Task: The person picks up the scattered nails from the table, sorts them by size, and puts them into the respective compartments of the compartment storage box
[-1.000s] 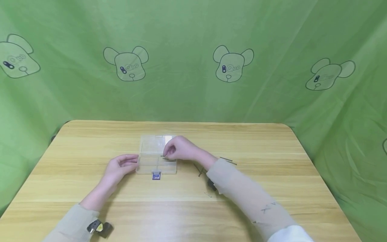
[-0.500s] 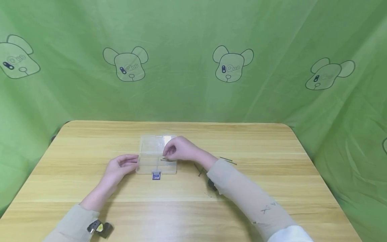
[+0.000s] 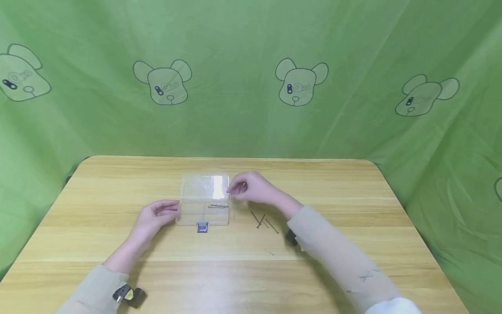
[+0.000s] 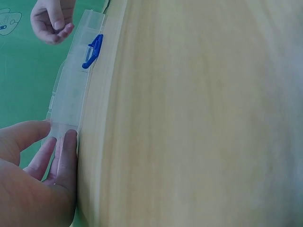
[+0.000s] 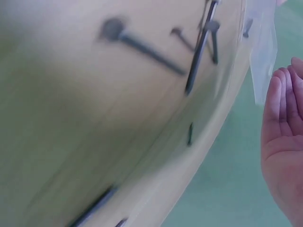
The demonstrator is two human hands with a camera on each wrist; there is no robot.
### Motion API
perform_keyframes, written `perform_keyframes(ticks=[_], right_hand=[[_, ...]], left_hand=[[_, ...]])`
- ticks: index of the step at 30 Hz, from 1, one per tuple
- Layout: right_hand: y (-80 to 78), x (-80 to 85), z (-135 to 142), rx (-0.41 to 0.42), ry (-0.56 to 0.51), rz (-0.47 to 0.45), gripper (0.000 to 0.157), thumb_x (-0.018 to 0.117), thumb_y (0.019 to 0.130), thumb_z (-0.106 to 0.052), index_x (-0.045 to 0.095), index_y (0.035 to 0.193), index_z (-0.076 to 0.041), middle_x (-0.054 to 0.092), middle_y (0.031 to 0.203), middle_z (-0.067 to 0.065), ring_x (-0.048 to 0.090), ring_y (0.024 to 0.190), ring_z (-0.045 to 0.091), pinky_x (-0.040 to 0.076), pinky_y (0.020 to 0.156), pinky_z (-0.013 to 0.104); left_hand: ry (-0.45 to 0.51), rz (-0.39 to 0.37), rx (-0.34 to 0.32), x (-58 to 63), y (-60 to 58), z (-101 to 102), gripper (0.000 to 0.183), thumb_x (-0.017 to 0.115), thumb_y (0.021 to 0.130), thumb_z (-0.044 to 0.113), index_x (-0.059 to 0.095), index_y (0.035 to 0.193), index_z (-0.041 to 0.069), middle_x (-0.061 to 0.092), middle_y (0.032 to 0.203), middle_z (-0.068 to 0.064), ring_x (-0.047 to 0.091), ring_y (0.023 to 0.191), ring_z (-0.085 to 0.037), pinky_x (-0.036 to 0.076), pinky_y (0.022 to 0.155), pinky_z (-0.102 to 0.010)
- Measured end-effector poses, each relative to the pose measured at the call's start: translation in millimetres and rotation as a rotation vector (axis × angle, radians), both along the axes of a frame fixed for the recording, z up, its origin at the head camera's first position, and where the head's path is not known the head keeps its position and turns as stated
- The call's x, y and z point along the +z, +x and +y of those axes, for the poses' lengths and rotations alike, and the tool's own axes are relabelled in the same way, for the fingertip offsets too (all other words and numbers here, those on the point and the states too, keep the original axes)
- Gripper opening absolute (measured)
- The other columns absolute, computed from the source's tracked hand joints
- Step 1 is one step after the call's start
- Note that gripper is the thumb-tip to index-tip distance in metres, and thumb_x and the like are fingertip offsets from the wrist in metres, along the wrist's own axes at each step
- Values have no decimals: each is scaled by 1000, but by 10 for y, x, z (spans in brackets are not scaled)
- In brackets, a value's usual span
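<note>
A clear plastic compartment box [image 3: 191, 218] with a blue latch [image 3: 202, 227] lies on the table, its lid [image 3: 194, 186] tipped back. At its left end, my left hand [image 3: 154, 220] holds the box between thumb and fingertips; the left wrist view shows this hand [image 4: 40, 179] near the end wall. Nails [image 3: 218, 206] lie in the back right compartment. My right hand [image 3: 255, 187] hovers just right of the lid with loosely bent fingers and nothing visible in it. In the right wrist view its fingers [image 5: 279, 106] look fairly straight.
Several loose nails [image 3: 256, 219] lie crossed on the wooden table [image 3: 313, 261], right of the box. A smaller nail [image 3: 269, 252] is nearer the front. More nails [image 5: 142, 47] show up close in the right wrist view. A green curtain [image 3: 235, 122] hangs behind the table.
My right hand has let go of a nail in the back right compartment and moved right, out of the box. The nails there now show fully. My left hand stays put.
</note>
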State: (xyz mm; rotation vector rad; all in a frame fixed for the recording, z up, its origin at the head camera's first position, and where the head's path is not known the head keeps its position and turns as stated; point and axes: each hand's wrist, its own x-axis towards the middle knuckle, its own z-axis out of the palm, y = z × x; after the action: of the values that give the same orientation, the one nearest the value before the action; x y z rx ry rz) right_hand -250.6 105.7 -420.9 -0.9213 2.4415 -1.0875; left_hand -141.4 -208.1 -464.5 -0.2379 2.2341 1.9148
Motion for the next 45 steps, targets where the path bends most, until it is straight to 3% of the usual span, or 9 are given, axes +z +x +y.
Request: perform_keyframes(ticks=[17,23,30,45], right_hand=[[73,92,807,-121,-32,41,20,80,90,0,77,110,0,78,105,15,73,94,21,64,87,25],[82,28,1100,-159,-34,55,22,80,89,2,76,110,3,78,105,18,73,93,23,63,86,23],[104,-42,1354,-212,-14,34,20,82,88,0,77,107,3,78,100,17,69,87,15,61,80,20],[66,-245,1591,-221,54,-39,19,84,87,-4,77,103,3,78,92,13,67,81,12,60,75,18]], left_hand=[[-15,-11,-4,-19,7,-8,52,71,98,1,53,146,-9,68,139,-24,70,97,4,60,89,-12],[-18,-12,1,-13,9,-9,54,74,97,3,54,146,-9,69,138,-23,71,98,3,60,89,-12],[-19,-16,3,-2,8,-4,53,72,97,2,54,146,-9,70,137,-22,70,95,4,60,88,-12],[-13,-23,0,-5,10,-6,52,70,99,1,53,147,-9,68,140,-23,71,97,3,60,89,-13]])
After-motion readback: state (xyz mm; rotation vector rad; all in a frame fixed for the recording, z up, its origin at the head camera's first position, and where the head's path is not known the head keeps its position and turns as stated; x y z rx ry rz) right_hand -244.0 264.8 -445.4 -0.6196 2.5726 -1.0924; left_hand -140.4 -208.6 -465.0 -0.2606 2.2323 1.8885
